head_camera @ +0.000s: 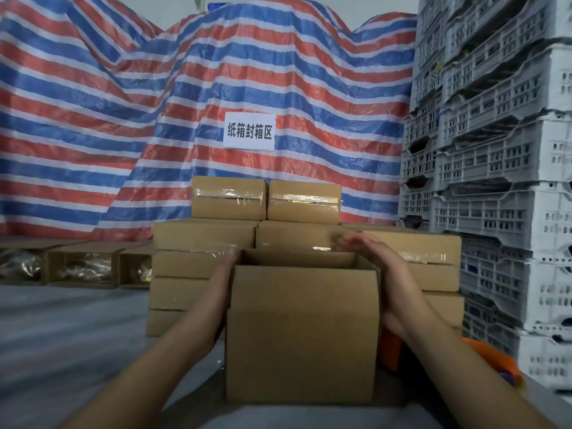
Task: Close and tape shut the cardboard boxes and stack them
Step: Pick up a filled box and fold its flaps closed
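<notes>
A brown cardboard box (301, 332) stands in front of me with its near flap raised upright and its top open. My left hand (221, 277) lies flat against the box's left side near the top. My right hand (376, 264) reaches over the right top edge, its fingers blurred. Behind the box rises a stack of taped cardboard boxes (235, 199), several layers high, with clear tape across their seams.
Open boxes with shiny contents (83, 267) lie in a row at the left. Grey plastic crates (495, 150) tower at the right. An orange object (492, 357) sits by my right forearm. A striped tarp with a white sign (249, 130) hangs behind.
</notes>
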Demonstrator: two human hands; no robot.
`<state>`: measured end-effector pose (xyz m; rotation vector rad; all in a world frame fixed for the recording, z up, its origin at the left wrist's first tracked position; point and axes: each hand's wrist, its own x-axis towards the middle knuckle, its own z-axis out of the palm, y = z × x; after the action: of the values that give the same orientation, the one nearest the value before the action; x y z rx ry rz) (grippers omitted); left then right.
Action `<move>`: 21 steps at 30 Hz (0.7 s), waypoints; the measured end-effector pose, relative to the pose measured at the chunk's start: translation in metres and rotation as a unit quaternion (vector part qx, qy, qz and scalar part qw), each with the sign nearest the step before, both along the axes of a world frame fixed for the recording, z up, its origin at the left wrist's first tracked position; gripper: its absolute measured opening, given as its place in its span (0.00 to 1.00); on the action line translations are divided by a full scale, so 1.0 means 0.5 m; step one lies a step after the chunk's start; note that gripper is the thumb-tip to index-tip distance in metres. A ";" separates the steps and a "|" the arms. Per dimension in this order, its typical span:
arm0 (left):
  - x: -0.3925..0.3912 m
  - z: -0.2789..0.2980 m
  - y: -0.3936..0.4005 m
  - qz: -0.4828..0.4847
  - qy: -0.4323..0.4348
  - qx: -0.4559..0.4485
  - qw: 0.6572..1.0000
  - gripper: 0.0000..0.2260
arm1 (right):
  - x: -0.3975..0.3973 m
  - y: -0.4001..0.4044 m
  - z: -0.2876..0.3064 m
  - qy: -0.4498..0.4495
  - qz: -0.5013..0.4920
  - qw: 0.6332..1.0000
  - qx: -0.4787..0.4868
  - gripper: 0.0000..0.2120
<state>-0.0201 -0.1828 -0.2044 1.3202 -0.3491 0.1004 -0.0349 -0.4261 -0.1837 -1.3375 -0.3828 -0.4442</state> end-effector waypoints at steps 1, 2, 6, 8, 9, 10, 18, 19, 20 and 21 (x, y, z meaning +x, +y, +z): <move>0.006 -0.004 0.000 0.001 0.002 -0.010 1.000 0.20 | -0.006 0.003 0.006 -0.006 -0.018 1.000 -0.010 0.12; 0.006 -0.005 0.001 0.001 0.000 -0.010 1.000 0.20 | -0.004 -0.002 0.009 -0.014 -0.026 0.999 -0.026 0.11; 0.008 -0.003 0.001 -0.006 0.003 -0.003 1.000 0.21 | -0.012 -0.001 0.014 -0.020 -0.044 0.991 -0.125 0.11; 0.009 -0.003 0.000 -0.010 0.004 -0.013 1.000 0.22 | -0.018 -0.005 0.023 0.008 -0.049 0.986 -0.161 0.10; 0.011 -0.003 0.000 -0.008 0.006 -0.010 1.000 0.22 | -0.025 -0.006 0.030 0.025 -0.047 0.982 -0.181 0.11; 0.012 -0.003 0.000 -0.008 0.005 -0.007 1.000 0.23 | -0.029 -0.011 0.036 0.040 -0.044 0.977 -0.206 0.12; 0.005 0.003 0.007 -0.033 0.006 0.006 0.999 0.23 | -0.066 -0.014 0.062 0.091 0.014 0.969 -0.230 0.25; 0.003 0.003 0.009 -0.042 -0.001 0.011 0.999 0.22 | -0.069 -0.012 0.063 0.094 0.018 0.969 -0.227 0.25; 0.001 0.005 0.011 -0.053 -0.006 0.013 0.999 0.20 | -0.069 -0.012 0.064 0.094 0.018 0.969 -0.227 0.26; 0.000 0.006 0.012 -0.060 -0.006 0.014 0.998 0.18 | -0.070 -0.013 0.064 0.096 0.017 0.969 -0.227 0.26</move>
<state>-0.0202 -0.1768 -0.2014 1.3231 -0.4407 0.0032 -0.0697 -0.4326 -0.1519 -1.7999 -0.3573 -0.1995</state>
